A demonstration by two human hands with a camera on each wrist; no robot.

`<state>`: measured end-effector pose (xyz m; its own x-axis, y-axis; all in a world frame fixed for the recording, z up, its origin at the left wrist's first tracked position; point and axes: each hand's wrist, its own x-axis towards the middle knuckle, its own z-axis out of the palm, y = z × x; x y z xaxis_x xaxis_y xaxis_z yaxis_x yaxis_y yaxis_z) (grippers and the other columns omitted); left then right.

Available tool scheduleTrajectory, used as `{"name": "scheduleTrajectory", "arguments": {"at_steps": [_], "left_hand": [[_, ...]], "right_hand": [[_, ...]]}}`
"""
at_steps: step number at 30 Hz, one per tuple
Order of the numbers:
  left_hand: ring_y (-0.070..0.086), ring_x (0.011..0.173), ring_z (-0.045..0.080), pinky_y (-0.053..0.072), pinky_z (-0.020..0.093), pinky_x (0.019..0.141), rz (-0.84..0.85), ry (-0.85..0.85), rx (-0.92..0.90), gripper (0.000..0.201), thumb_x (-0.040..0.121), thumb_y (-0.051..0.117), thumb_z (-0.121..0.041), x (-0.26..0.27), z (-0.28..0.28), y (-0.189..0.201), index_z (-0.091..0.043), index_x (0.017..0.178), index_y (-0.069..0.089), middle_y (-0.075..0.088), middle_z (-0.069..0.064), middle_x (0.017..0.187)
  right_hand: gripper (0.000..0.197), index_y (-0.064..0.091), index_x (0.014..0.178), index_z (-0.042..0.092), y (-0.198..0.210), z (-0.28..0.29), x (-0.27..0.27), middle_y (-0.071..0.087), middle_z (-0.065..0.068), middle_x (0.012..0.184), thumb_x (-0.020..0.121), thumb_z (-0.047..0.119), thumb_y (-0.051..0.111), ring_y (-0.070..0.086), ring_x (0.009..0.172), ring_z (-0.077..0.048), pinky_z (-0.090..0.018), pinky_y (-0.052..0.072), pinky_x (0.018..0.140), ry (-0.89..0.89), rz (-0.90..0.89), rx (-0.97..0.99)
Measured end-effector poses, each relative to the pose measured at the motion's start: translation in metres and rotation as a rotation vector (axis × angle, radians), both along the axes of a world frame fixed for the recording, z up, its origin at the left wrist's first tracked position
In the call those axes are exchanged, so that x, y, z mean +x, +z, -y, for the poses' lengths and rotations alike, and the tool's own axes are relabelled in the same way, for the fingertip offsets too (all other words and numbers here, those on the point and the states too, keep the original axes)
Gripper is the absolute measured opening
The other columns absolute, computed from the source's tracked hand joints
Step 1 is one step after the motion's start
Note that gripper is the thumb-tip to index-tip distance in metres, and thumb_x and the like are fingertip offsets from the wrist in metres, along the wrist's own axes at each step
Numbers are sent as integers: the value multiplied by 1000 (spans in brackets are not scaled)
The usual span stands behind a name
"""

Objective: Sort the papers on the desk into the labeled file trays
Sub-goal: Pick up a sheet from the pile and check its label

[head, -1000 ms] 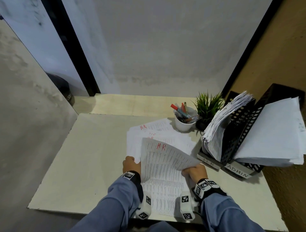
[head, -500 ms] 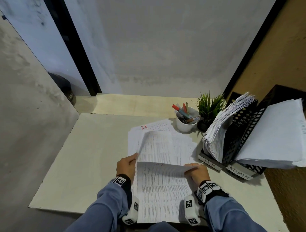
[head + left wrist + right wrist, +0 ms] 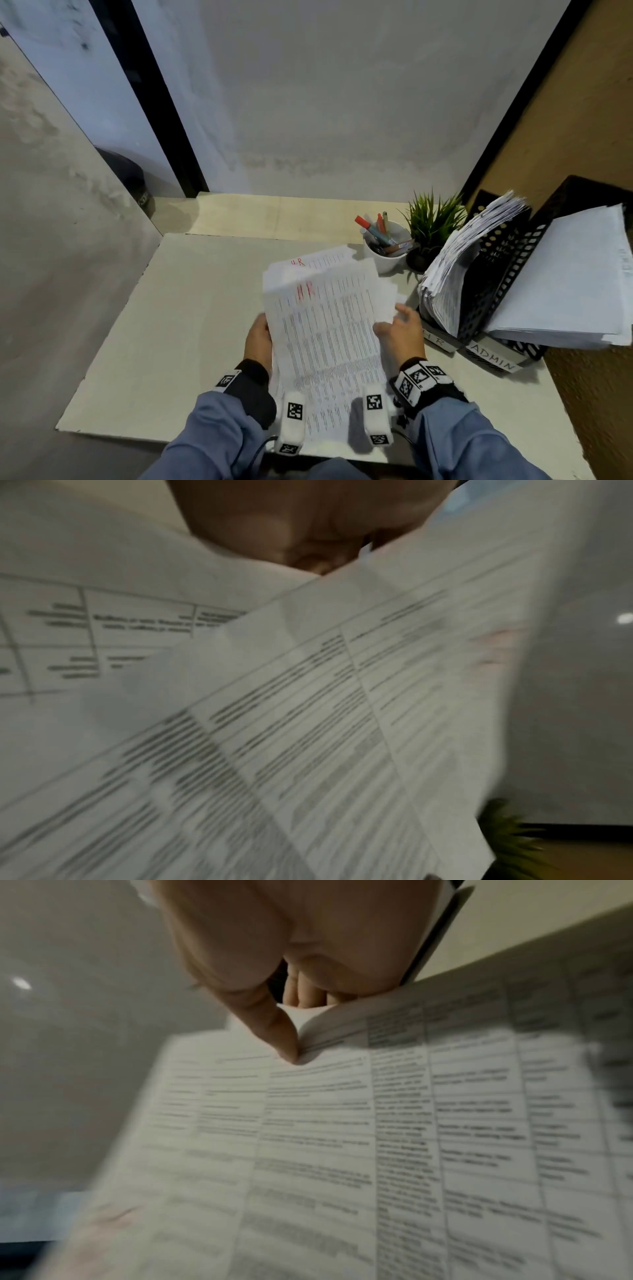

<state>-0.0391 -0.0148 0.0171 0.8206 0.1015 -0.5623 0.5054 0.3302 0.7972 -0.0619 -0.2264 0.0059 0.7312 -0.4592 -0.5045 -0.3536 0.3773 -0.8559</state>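
**Sorting in hand: one HR-marked sheet lifted, filing not yet done**

Far left, the desk [image 3: 144,329] carries nothing of note along its left part.

Left of centre, the left hand [image 3: 259,339] grips the left edge of the lifted sheet [image 3: 325,329]. From the head view its fingers pass behind the paper. The left wrist view shows only the heel of the hand against blurred print, so the exact pinch cannot be confirmed.

Centre, the lifted sheet is raised and tilted toward the person, a printed table with "HR" in red near its top. Beneath and beyond it lies the desk pile [image 3: 308,265], whose exposed top page also bears a red "HR".

Right of centre, the right hand [image 3: 399,330] is at the sheet's right edge. The right wrist view shows the thumb [image 3: 281,1031] pressed on the printed face with the fingers curled behind a bent page edge, so this hand is clamped on paper too. The two hands stand apart, one at each side.

Further right stand a white pen cup [image 3: 388,251] and a small plant [image 3: 433,222]. Then come the black trays: the HR tray [image 3: 442,339], already stacked with leaning pages, and the ADMIN tray [image 3: 493,356] beside it, also loaded.

Judgement: the step is reading the mark and committing to a tray. The next move calls for release by the left hand, a carry rightward, and insertion into the HR tray. The sheet must be kept flat enough to clear the pages already leaning there.
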Motion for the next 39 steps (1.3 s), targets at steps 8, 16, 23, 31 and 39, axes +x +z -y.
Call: {"name": "scheduleTrajectory", "arguments": {"at_steps": [8, 16, 23, 31, 39], "left_hand": [[66, 86, 19, 55, 21, 70, 435, -173, 200, 13, 84, 66, -9, 13, 7, 52, -3, 96, 65, 71, 4, 91], [65, 86, 12, 52, 23, 73, 269, -300, 440, 13, 86, 65, -14, 9, 17, 17, -18, 98, 64, 69, 8, 105], [63, 62, 1, 48, 8, 50, 418, -220, 432, 11, 85, 64, -9, 21, 24, 64, -20, 85, 66, 66, -10, 74], [45, 42, 0, 35, 10, 43, 749, -535, 760, 32, 82, 60, -8, 61, 59, 172, -20, 55, 48, 47, -7, 51], [51, 67, 23, 31, 25, 59, 934, -830, 1126, 9, 81, 60, -18, 88, 141, 201, -10, 76, 60, 55, 6, 69]], "right_hand": [[23, 61, 98, 16, 65, -6, 19, 67, 0, 94, 89, -2, 51, 64, 87, -8, -14, 54, 67, 88, 377, -361], [19, 58, 94, 11, 39, -19, 0, 61, 0, 83, 85, -6, 56, 62, 85, -23, -7, 49, 53, 103, 229, -323], [29, 58, 112, 12, 82, 14, 18, 62, -5, 104, 88, -1, 50, 60, 92, -14, -23, 55, 79, 157, 298, -688], [104, 10, 147, 1, 87, 92, 66, 31, -25, 143, 71, 32, 74, 38, 129, -39, -44, 37, 102, -16, -362, -605], [26, 40, 60, 13, 98, 145, 50, 39, -6, 59, 78, -4, 45, 39, 56, -21, -23, 30, 49, 56, -104, -662]]}}
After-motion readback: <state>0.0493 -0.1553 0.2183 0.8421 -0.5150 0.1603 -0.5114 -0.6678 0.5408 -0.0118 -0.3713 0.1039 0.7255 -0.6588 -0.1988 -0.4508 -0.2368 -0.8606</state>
